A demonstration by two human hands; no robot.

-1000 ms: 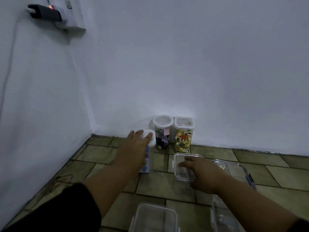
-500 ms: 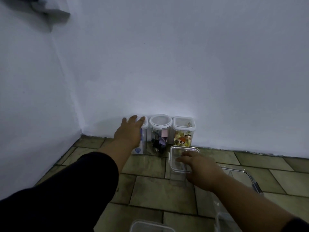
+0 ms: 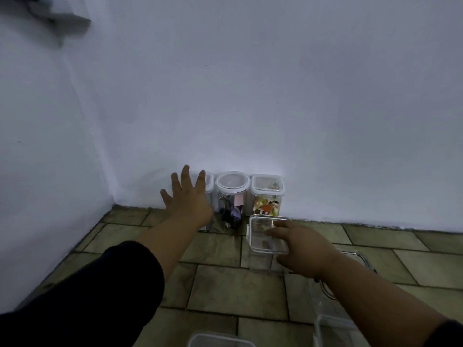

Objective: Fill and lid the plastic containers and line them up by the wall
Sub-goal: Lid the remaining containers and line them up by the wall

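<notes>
Three lidded clear containers stand in a row against the white wall: a left one [image 3: 209,186] mostly hidden behind my left hand, a round one [image 3: 232,189] holding dark and purple items, and a square one [image 3: 267,194] holding colourful wrappers. My left hand [image 3: 186,199] hovers with its fingers spread straight in front of the left container, holding nothing. A tall empty clear container [image 3: 261,236] with no lid stands on the floor in front of the row. My right hand [image 3: 300,246] holds it at its rim, fingers over the opening.
The floor is olive stone tile [image 3: 225,289], and a side wall meets the back wall at the left corner. More clear containers sit near me: one [image 3: 218,341] at the bottom edge, one [image 3: 333,329] at the lower right, and a flat one [image 3: 360,259] behind my right forearm.
My left hand carried the lidded container to the wall, set it left of the round one and let go, fingers now spread. My right hand stayed on the empty container.
</notes>
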